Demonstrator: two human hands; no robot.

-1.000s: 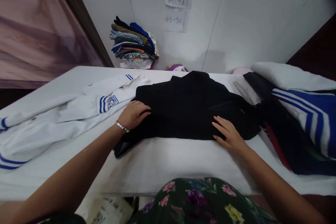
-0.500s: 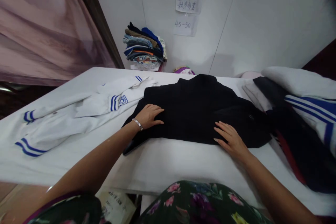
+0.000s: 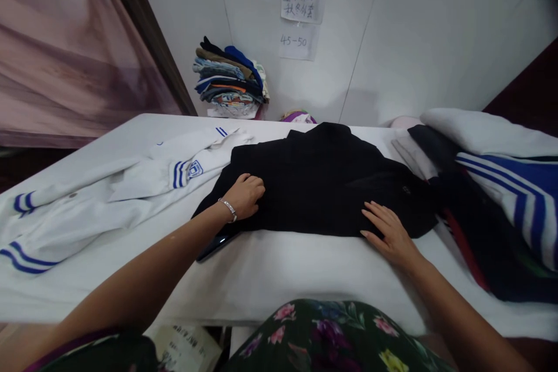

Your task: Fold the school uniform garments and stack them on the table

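Observation:
A black garment [image 3: 314, 180] lies spread on the white-covered table in front of me, with a small light mark near its right end. My left hand [image 3: 245, 196], a silver bracelet at its wrist, is curled on the garment's left part with the cloth gathered under its fingers. Toward the lower right edge, my right hand [image 3: 386, 229] rests flat with its fingers stretched out and apart. A dark, shiny flat object [image 3: 218, 246], perhaps a phone, shows partly below my left wrist; the garment and arm hide the rest of it.
To the left lies a white garment with blue stripes [image 3: 131, 186]. Several clothes, among them a blue-and-white striped one [image 3: 518, 186] and a dark one [image 3: 483, 238], are heaped at the right. Beyond the table stands a stack of folded clothes [image 3: 231, 78]. Paper signs [image 3: 300, 0] hang on the wall.
My left hand's fingers have curled in on the black cloth. My right hand has shifted slightly right over the garment. The whole view has turned a little to the right.

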